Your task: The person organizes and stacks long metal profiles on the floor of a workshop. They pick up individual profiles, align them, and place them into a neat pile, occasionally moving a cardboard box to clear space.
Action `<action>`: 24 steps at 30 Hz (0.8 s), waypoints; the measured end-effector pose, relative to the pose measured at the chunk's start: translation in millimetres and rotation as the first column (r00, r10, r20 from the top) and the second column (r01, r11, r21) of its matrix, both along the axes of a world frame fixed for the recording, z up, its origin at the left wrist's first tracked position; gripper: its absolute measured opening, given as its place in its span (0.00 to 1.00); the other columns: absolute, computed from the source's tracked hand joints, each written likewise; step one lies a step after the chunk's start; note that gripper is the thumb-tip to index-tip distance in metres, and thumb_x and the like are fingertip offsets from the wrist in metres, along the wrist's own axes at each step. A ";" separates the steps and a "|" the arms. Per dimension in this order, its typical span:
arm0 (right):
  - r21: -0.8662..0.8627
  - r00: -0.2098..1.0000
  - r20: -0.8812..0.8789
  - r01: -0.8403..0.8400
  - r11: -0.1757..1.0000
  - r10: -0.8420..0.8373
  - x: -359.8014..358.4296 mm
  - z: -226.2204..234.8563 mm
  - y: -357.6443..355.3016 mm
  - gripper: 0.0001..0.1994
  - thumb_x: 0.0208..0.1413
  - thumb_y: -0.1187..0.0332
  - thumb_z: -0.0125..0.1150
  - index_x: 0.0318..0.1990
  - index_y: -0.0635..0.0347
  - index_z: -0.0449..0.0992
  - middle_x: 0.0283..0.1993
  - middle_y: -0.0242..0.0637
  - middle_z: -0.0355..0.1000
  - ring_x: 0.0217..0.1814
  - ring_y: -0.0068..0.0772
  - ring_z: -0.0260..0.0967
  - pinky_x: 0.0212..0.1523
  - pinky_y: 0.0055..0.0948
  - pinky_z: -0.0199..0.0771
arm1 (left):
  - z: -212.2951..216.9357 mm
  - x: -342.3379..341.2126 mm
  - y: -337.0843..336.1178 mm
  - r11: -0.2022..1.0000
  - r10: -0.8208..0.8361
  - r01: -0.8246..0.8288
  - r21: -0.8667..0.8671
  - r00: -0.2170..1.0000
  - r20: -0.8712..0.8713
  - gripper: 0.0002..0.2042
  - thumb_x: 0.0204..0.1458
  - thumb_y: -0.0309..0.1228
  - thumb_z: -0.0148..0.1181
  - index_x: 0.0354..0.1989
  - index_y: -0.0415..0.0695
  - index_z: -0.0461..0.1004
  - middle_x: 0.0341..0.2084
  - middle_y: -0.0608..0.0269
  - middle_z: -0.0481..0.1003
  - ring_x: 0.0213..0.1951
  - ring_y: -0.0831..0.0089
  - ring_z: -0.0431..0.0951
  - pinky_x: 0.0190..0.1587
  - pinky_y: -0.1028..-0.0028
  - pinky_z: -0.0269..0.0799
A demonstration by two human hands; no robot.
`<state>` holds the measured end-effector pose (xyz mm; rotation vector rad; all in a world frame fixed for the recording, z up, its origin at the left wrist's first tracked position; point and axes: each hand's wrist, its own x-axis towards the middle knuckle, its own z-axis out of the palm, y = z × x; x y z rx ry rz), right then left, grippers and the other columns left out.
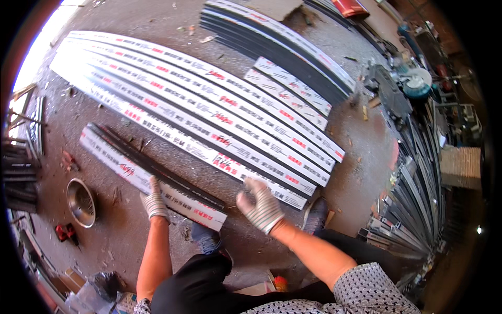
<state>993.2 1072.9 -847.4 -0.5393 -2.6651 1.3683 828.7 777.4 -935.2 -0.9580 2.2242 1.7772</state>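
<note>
My left hand (155, 203), in a striped knit work glove, is closed on the near edge of a short profile bar (125, 163). The bar is dark, with white printed film on its near face, and lies slantwise in front of me. Past the bar's right end, my right hand (261, 209), gloved alike, hovers with thumb and fingers apart and nothing visible in it. Closest to its fingertips is the near edge of a row of long film-covered profiles (198, 112), lying side by side on the floor. Some carry handwritten marks.
Two shorter white-filmed pieces (287, 94) lie beyond the row, beside a stack of dark profiles (251, 34). At left are a metal bowl (81, 203) and a red power drill (66, 233). Many loose profiles (413, 199) crowd the right side. My shoes stand close to the bars.
</note>
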 end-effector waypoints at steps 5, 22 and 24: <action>-0.431 0.851 0.033 0.486 0.761 -0.525 -41.3 5.5 147.9 0.26 0.63 0.41 0.66 0.52 0.54 0.77 0.38 0.29 0.76 0.42 0.23 0.73 0.49 0.32 0.81 | -11.2 2.5 -14.7 0.994 0.051 -0.060 0.088 0.994 0.101 0.38 0.57 0.58 0.69 0.63 0.36 0.73 0.50 0.62 0.80 0.44 0.70 0.79 0.50 0.68 0.77; -0.565 0.547 0.408 0.780 0.269 -0.730 -146.2 -19.3 461.0 0.57 0.52 0.22 0.56 0.77 0.57 0.53 0.77 0.45 0.58 0.80 0.53 0.50 0.79 0.59 0.42 | -4.3 2.2 -14.5 0.995 0.003 0.015 -0.094 0.983 0.183 0.41 0.55 0.67 0.64 0.58 0.36 0.77 0.39 0.65 0.80 0.34 0.74 0.76 0.39 0.69 0.75; -0.543 0.499 0.485 0.816 0.199 -0.718 -148.8 -26.1 480.1 0.46 0.54 0.20 0.51 0.74 0.36 0.63 0.76 0.30 0.62 0.77 0.41 0.56 0.74 0.57 0.49 | -8.5 1.3 -6.6 0.996 -0.001 0.013 -0.083 0.990 0.142 0.41 0.55 0.66 0.64 0.58 0.35 0.77 0.38 0.65 0.80 0.34 0.74 0.76 0.39 0.69 0.75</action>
